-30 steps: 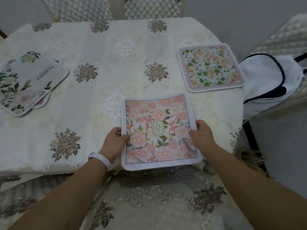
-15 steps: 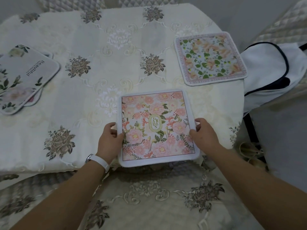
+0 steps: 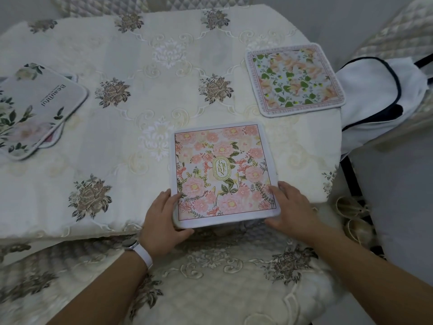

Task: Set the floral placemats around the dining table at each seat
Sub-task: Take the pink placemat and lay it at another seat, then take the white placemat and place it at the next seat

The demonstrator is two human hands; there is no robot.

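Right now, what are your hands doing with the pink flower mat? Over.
Left hand and right hand grip the pink placemat by its near corners. Mat flat at table edge. Nothing blocking.

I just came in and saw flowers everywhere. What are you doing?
A person is setting placemats on the table. Both hands, left hand and right hand, grip the near corners of the pink mat at the table's edge. Another mat lies to the right, and a stack waits at left.
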